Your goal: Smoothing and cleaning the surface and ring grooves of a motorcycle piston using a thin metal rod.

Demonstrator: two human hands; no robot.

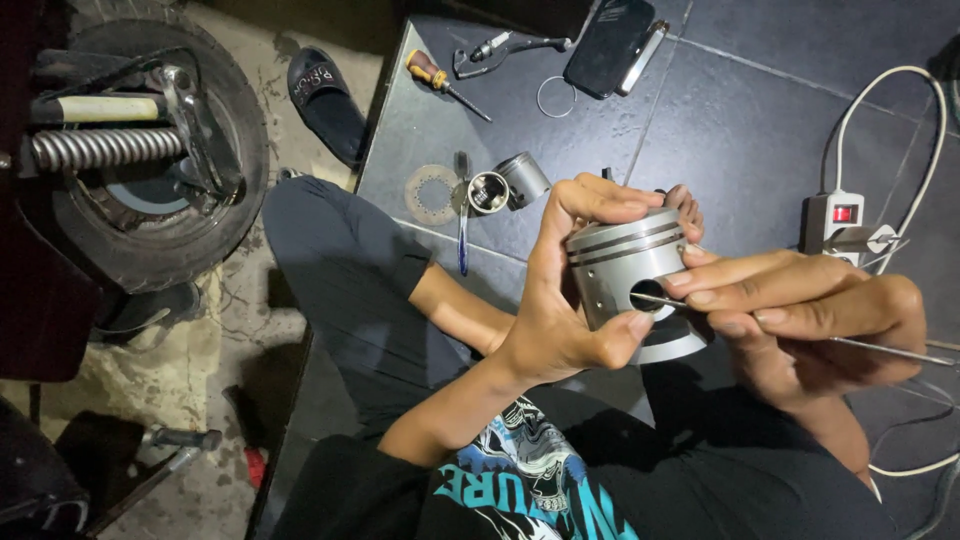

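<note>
Left hand (565, 300) is wrapped round the piston (625, 270), dead centre. Right hand (810, 320), at 3 o'clock, pinches a thin metal pick (880, 347) poking into the pin hole. Looks like clip work; next needs gentle prying.

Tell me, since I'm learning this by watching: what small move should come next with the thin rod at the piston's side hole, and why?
Probably ease the thin rod a little further into the side hole. Its tip sits right at the hole's edge, the right hand pinches it near that end, and the left hand grips the piston, thumb just below the hole.
</note>
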